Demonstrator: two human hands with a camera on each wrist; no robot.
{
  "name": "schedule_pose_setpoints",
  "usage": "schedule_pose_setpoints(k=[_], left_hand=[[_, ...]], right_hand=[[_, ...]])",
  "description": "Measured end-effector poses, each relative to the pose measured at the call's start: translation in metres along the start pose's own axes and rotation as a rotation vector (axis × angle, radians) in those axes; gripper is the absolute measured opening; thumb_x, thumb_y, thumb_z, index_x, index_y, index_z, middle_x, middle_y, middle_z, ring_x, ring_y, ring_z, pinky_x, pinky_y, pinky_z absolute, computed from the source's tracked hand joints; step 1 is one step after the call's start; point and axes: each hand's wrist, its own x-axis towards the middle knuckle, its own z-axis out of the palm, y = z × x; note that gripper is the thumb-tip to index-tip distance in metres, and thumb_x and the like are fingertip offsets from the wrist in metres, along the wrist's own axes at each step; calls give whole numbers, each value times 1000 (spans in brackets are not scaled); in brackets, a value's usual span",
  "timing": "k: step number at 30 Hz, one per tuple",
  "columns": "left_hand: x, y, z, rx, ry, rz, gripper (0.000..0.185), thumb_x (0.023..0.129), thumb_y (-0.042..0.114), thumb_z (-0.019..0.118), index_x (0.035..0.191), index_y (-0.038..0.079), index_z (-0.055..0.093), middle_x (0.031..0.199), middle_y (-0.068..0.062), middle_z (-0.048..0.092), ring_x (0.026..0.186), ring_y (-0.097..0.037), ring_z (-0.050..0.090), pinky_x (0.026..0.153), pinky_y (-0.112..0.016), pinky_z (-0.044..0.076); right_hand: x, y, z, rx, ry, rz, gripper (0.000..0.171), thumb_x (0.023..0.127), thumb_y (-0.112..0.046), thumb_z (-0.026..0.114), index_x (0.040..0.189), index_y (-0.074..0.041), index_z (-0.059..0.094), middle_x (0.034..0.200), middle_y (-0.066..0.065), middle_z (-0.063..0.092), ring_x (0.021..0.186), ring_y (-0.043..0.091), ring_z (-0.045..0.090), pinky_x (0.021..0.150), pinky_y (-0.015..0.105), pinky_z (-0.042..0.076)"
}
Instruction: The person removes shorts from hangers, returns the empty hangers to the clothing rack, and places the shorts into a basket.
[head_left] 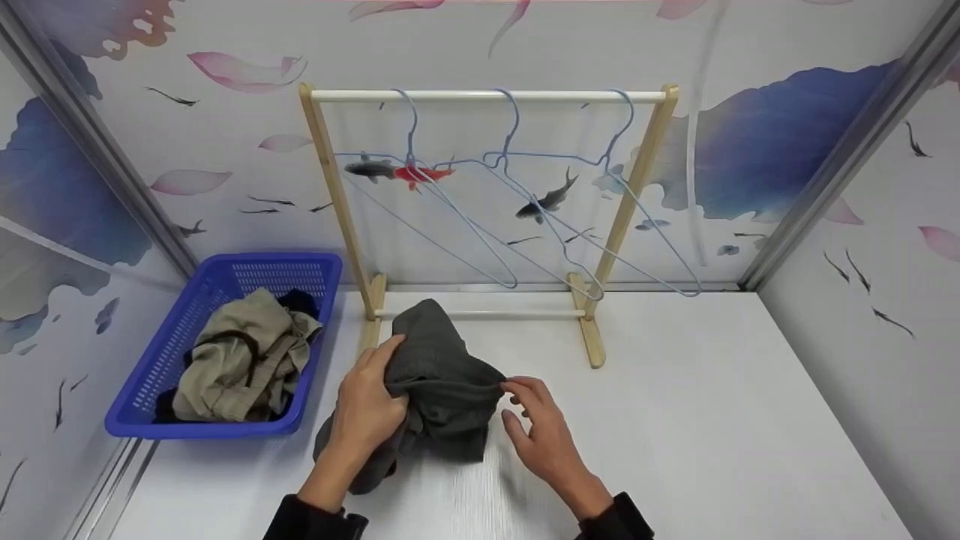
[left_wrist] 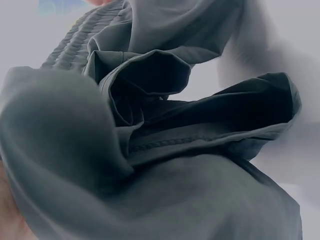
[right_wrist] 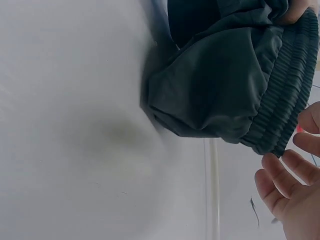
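Observation:
Dark grey elastic-waist pants (head_left: 442,382) are bunched up over the white tabletop in the head view. My left hand (head_left: 367,401) grips them from the left, and a fold hangs below that wrist. On the right, my right hand (head_left: 544,435) touches the edge of the garment with its fingertips, the thumb standing apart from the cloth. The right wrist view shows the ribbed waistband (right_wrist: 280,95) with fingertips (right_wrist: 272,162) right at its corner. Seen from the left wrist, two openings gape in the pants (left_wrist: 200,135), and cloth hides most of the left hand.
A blue plastic basket (head_left: 202,429) at the left holds a khaki garment (head_left: 244,352) and black clothing. Behind the hands stands a wooden rack (head_left: 341,195) with a white rail (head_left: 465,97). Three blue wire hangers (head_left: 510,142) hang from it. Patterned walls enclose the table.

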Motion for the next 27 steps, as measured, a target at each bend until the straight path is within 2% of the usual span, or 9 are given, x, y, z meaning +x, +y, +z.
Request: schedule_pose_setpoints(k=[4,7,11,17,23,27], left_hand=[[2,-1,-8,-17,29,7,70,74,-12,73,141,6,62,124,-21,67,114,-43,65,97,-57,52],[3,-2,-12,-25,49,10,68,75,-11,72,140,5,62,123,-21,67,113,-43,66,97,-57,52],[5,-4,-18,-34,76,18,66,75,-11,71,139,5,63,116,-21,68,107,-43,67,92,-57,54],[7,-4,-29,-44,104,13,66,75,-12,69,139,5,63,118,-22,68,109,-44,66,93,-58,53],[9,-6,-41,-66,149,15,64,78,-11,69,140,4,62,114,-22,68,100,-42,68,84,-56,55],[11,-10,-49,-78,183,8,62,80,-10,70,140,4,62,120,-24,67,107,-45,67,89,-59,53]], right_hand=[[1,-1,0,-1,-10,14,39,89,10,70,126,0,65,125,11,62,96,28,66,74,34,57],[3,-1,0,-7,-13,18,38,89,9,70,125,1,65,125,12,62,97,26,66,74,36,57],[5,-2,0,-11,-5,14,39,88,9,71,125,-2,66,125,11,63,96,25,66,74,35,57],[11,-5,0,0,0,-7,38,90,6,71,126,-4,66,124,8,64,96,24,65,74,31,56],[17,-8,2,21,-23,-5,37,92,4,71,127,-3,66,125,8,64,98,25,65,75,36,57],[19,-10,2,19,-32,-7,36,92,4,71,127,-3,66,126,9,63,98,25,65,75,37,57]])
